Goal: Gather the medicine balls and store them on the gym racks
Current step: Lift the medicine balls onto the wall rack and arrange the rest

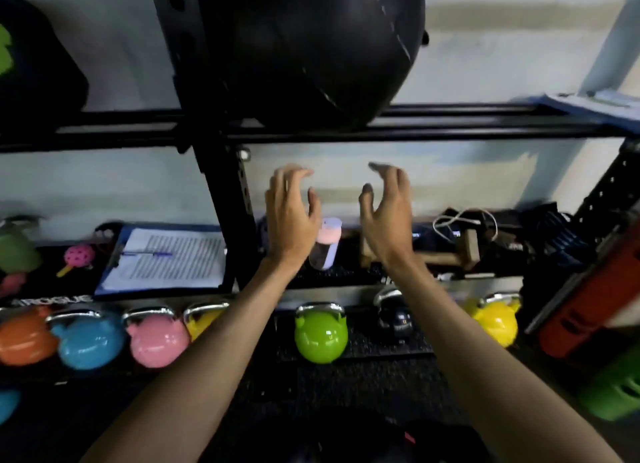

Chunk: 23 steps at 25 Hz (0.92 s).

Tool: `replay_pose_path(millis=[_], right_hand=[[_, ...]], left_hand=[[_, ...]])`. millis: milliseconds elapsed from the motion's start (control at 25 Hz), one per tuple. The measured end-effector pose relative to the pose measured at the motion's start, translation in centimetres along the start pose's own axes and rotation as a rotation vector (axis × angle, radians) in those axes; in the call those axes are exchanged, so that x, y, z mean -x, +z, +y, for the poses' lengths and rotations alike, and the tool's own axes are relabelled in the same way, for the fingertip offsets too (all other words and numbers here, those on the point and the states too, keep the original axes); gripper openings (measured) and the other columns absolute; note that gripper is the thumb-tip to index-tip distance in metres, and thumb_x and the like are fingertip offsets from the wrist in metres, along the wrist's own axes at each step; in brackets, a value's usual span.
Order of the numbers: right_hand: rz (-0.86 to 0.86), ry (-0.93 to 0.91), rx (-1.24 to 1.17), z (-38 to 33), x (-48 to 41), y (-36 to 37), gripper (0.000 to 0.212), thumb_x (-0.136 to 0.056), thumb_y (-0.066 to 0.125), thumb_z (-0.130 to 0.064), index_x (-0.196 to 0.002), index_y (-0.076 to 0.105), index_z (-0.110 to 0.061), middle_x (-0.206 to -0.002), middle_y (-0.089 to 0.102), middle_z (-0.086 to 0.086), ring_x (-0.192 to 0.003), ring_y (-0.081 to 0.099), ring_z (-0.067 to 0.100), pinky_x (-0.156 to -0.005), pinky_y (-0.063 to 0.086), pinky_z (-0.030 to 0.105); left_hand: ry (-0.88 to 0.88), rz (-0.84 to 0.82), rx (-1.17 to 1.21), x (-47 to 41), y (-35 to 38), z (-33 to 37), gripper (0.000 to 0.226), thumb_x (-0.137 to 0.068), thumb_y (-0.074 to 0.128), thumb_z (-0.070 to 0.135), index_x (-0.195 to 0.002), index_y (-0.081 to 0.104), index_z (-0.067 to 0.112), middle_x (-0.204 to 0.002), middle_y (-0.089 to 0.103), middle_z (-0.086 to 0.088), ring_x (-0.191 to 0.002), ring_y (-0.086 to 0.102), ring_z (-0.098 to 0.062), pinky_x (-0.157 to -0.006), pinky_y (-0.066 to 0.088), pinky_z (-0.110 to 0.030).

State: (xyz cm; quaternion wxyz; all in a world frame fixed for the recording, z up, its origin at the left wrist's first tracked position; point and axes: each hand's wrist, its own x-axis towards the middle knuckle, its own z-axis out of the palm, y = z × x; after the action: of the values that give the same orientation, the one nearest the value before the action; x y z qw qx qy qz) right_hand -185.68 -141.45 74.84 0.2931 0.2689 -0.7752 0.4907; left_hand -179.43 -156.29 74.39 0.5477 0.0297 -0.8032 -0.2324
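A large black medicine ball (311, 47) with pale stitched seams sits at the top centre of the frame, resting on the black horizontal rails of the gym rack (485, 127) and lying against the rack's upright post (221, 192) on its left. A second dark ball (34, 57) with a green mark lies on the same rails in the upper left corner. Below the black ball and well apart from it, in the middle of the frame, the left hand (291, 220) and the right hand (388, 217) are raised with palms facing each other, fingers loosely curved and spread, holding nothing. Between and behind the wrists stands a pink shaker bottle (325, 244) on the lower shelf. Left of the post lies a blue clipboard (169, 258) with printed sheets and a pen on it. Along the bottom row stand kettlebells: orange (24, 338), blue (90, 341) and pink (156, 338) at lower left, a green one (321, 334) between the forearms, and a yellow one (495, 320) at lower right.
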Motion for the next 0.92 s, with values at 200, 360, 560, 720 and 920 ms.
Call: replay_pose_path(millis=[200,360,560,720,920], right_hand=[[-0.336,0.285,0.194,6.2,14.3,2.0,0.03,-0.088,0.047,-0.021,-0.108,0.065,-0.006,-0.105,0.062,0.018,-0.099,0.059,0.041,-0.084,0.051,0.048],[-0.579,0.52,0.323,9.9,24.8,1.9,0.021,-0.091,0.053,-0.014,-0.108,0.064,-0.008,-0.106,0.062,0.017,-0.102,0.058,0.044,-0.084,0.05,0.049],[-0.831,0.776,0.333,13.4,36.4,2.2,0.028,-0.097,0.045,-0.019,-0.12,0.062,-0.013,-0.118,0.063,0.014,-0.11,0.059,0.037,-0.089,0.05,0.044],[-1.028,0.895,0.339,16.4,44.5,5.2,0.032,-0.1,0.042,-0.021,-0.126,0.059,-0.013,-0.121,0.064,0.015,-0.109,0.06,0.037,-0.089,0.05,0.043],[-1.177,0.984,0.264,21.5,54.2,12.2,0.03,-0.097,0.043,-0.019,-0.121,0.059,-0.01,-0.116,0.066,0.018,-0.106,0.061,0.04,-0.085,0.051,0.044]], left_hand=[[-0.231,-0.466,-0.045,15.1,2.3,-2.9,0.019,-0.081,0.062,0.005,-0.098,0.063,0.014,-0.098,0.063,-0.006,-0.087,0.065,-0.032,-0.071,0.052,-0.044],[-0.344,-0.836,-0.135,25.5,2.3,-5.0,0.013,-0.087,0.061,0.011,-0.099,0.063,0.015,-0.102,0.065,-0.007,-0.09,0.066,-0.035,-0.067,0.051,-0.043],[-0.577,-1.259,-0.212,36.6,0.4,-7.8,0.016,-0.098,0.053,0.02,-0.111,0.061,0.017,-0.114,0.064,-0.005,-0.101,0.064,-0.029,-0.079,0.051,-0.04],[-0.718,-1.487,-0.306,45.4,-1.0,-11.6,0.021,-0.1,0.051,0.023,-0.117,0.062,0.016,-0.115,0.067,-0.007,-0.104,0.065,-0.028,-0.082,0.054,-0.04],[-1.04,-1.461,-0.304,56.5,-0.8,-18.8,0.025,-0.099,0.055,0.025,-0.119,0.063,0.013,-0.115,0.068,-0.01,-0.105,0.065,-0.03,-0.086,0.053,-0.037]])
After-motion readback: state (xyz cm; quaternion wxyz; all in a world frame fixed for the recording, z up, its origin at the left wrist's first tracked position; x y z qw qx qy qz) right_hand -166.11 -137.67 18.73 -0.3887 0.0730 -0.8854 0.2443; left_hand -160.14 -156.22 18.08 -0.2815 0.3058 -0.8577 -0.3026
